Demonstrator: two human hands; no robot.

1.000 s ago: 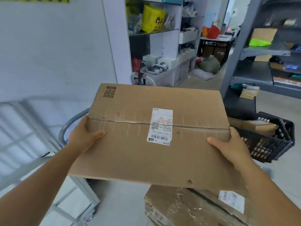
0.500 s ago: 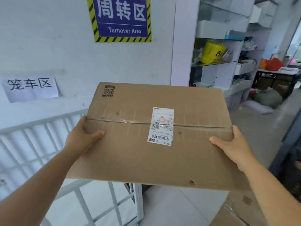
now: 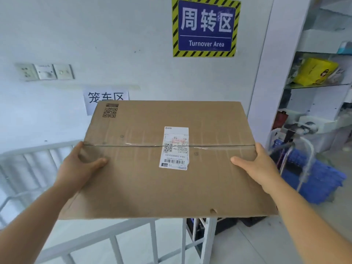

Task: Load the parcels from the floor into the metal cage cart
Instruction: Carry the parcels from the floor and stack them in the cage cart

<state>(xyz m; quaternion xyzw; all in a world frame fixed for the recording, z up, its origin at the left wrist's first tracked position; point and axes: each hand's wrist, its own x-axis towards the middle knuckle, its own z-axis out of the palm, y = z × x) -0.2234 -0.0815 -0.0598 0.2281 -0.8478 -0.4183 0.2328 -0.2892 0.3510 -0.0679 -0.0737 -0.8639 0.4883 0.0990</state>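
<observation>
While both hands gripped it, the left hand (image 3: pixel 80 168) and right hand (image 3: pixel 255 166) clamped on opposite sides, the cardboard box (image 3: pixel 167 161) hung level above the cage cart (image 3: pixel 118 237) rail, not yet set inside; remaining floor parcels were out of view.

Parcel warehouse: blue "Turnover Area" sign (image 3: pixel 206 27) top centre, metal cage cart (image 3: pixel 118 242) lower left, cluttered storage shelves (image 3: pixel 320 86) right edge.
</observation>
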